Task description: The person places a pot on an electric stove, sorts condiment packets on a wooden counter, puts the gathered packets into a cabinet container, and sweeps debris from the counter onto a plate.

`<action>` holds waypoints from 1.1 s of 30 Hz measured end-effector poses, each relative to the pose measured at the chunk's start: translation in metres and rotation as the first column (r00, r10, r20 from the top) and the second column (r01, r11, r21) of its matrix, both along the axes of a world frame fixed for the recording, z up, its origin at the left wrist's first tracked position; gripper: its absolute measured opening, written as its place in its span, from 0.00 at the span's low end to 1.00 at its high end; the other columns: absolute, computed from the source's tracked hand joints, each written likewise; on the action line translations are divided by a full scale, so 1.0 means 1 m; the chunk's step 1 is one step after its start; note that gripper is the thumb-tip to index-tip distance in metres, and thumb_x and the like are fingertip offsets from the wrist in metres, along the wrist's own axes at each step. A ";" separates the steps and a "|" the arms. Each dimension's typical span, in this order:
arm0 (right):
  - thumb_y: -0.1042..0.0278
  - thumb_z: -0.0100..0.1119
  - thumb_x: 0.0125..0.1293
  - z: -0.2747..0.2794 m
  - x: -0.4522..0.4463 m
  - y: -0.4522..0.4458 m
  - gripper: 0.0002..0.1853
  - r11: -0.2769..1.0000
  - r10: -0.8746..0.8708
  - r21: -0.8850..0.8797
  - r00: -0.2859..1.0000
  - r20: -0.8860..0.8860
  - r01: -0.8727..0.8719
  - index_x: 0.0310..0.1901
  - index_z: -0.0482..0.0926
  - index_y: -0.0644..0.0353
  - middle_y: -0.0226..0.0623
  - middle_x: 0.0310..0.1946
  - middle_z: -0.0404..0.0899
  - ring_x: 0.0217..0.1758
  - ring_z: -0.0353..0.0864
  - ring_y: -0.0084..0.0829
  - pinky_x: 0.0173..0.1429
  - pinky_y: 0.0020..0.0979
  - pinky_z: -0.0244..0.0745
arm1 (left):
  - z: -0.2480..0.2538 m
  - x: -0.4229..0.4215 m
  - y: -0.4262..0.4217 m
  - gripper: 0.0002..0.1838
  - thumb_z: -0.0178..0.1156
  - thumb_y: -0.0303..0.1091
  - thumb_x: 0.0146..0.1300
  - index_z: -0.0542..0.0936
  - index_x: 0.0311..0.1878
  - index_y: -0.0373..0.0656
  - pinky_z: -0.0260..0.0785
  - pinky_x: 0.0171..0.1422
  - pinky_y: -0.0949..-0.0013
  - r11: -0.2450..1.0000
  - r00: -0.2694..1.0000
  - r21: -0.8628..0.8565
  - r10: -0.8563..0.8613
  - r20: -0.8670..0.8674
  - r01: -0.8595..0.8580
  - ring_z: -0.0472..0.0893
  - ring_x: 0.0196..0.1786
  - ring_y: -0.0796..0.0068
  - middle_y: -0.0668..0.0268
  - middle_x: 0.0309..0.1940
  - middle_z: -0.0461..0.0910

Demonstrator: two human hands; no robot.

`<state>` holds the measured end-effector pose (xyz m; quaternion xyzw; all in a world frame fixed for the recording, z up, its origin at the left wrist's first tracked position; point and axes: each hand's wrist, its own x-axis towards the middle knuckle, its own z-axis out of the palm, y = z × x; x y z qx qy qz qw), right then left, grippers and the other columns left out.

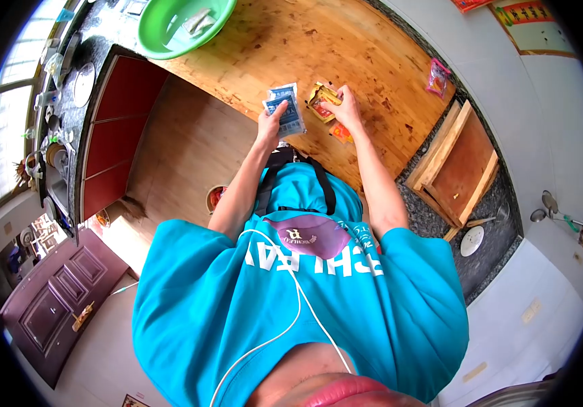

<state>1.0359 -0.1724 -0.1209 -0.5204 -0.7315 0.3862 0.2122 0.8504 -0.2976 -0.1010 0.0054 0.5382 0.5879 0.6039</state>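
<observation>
My left hand (273, 123) is closed around blue-and-white printed packets (286, 107), held fanned near the edge of the wooden worktop (366, 64). The thumb lies across their front. To its right, my right hand (346, 110) has its fingers closed on a yellow-and-red packet (321, 99) low over the wood. Whether that packet is one or several overlapping ones I cannot tell. A small orange packet (340, 131) lies just below the right hand, beside the wrist.
A green basin (152, 37) with a pale packet (198, 22) inside stands at the back left. Near the right edge lies a pink packet (437, 77). A wooden frame (458, 166) and a white lid-like disc (472, 241) rest on the dark counter at right.
</observation>
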 end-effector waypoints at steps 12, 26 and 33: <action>0.76 0.65 0.58 0.057 0.059 -0.035 0.20 0.773 -0.520 -0.635 0.572 -0.635 -0.002 0.51 0.70 0.61 0.33 0.45 0.78 0.47 0.78 0.25 0.49 0.30 0.77 | -0.004 0.026 0.023 0.20 0.53 0.47 0.68 0.74 0.55 0.43 0.76 0.51 0.59 0.980 0.981 0.111 -0.177 0.080 0.168 0.82 0.45 0.66 0.62 0.44 0.81; 0.46 0.73 0.48 0.036 0.027 -0.088 0.35 0.926 -0.311 0.207 0.949 -0.051 0.315 0.46 0.68 0.65 0.46 0.41 0.75 0.42 0.76 0.41 0.44 0.39 0.71 | 0.016 0.071 0.039 0.17 0.65 0.33 0.58 0.75 0.50 0.42 0.78 0.42 0.68 0.890 0.905 0.181 -0.424 -0.007 0.419 0.82 0.37 0.73 0.64 0.38 0.81; 0.64 0.69 0.54 0.013 0.081 -0.077 0.18 0.902 -0.419 -0.169 0.898 -0.134 0.396 0.45 0.79 0.63 0.41 0.35 0.79 0.36 0.78 0.33 0.44 0.34 0.73 | 0.012 0.053 0.036 0.16 0.62 0.34 0.61 0.75 0.51 0.43 0.78 0.46 0.63 0.943 0.950 0.180 -0.299 0.087 0.280 0.82 0.42 0.72 0.66 0.42 0.81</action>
